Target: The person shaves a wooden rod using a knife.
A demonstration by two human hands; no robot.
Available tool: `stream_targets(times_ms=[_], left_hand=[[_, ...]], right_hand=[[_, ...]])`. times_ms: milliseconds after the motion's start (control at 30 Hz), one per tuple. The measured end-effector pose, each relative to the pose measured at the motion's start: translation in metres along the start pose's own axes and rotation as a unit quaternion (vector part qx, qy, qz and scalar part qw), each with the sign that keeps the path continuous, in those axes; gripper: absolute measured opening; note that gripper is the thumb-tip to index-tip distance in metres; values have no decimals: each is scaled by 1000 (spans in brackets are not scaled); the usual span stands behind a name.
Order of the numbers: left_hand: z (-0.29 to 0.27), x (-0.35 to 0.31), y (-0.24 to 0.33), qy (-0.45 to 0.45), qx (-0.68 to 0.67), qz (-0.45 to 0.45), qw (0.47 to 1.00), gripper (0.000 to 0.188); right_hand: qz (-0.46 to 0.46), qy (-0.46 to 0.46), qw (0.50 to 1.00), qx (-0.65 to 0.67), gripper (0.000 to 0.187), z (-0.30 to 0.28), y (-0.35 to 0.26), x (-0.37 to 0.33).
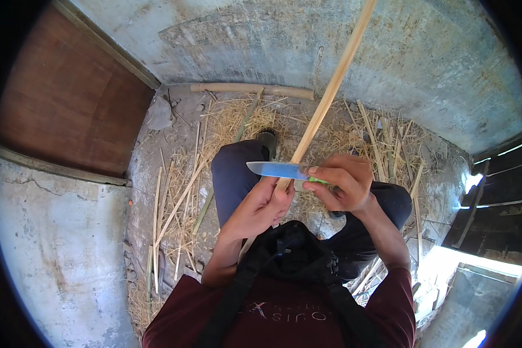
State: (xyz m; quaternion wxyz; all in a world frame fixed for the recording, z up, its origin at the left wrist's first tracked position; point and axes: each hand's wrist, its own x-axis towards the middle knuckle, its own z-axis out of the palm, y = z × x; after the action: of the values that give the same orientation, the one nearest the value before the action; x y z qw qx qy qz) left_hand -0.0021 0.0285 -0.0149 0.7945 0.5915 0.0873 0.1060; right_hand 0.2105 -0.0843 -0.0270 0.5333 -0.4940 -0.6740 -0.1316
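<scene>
My left hand is closed around the near end of a long, pale strip of bamboo or wood. The strip slants up and away to the right, past the top edge of the view. In my right hand is a knife with a green handle, its fingers wrapped round the grip. The broad blade points left and lies across the strip just above my left hand. Whether the edge bites into the strip, I cannot tell.
Straw and shavings litter the floor round my bent legs. Several thin strips lie to the left, more to the right. A round pole rests along the far wall. A brown wooden panel stands at the left.
</scene>
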Motion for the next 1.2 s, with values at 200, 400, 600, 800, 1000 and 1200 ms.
stream_targets(times_ms=[200, 400, 600, 800, 1000, 1200], left_hand=[[-8, 0, -10, -30, 47, 25, 998, 43], [-1, 1, -5, -11, 27, 7, 1000, 62], [2, 0, -9, 40, 93, 18, 995, 64], [4, -1, -16, 82, 147, 35, 985, 62], [8, 1, -12, 122, 220, 62, 966, 62], [12, 3, -11, 162, 276, 84, 944, 68]], right_hand=[[-36, 25, 999, -17, 37, 7, -2, -4], [-34, 7, 999, -17, 36, 10, -2, -6], [-27, -7, 999, -16, 34, 13, -6, -6], [-30, -1, 1000, -6, 31, 15, -10, -6], [-12, -10, 1000, -20, 32, 11, -17, -2], [-15, 4, 999, -38, 31, 12, -19, -1]])
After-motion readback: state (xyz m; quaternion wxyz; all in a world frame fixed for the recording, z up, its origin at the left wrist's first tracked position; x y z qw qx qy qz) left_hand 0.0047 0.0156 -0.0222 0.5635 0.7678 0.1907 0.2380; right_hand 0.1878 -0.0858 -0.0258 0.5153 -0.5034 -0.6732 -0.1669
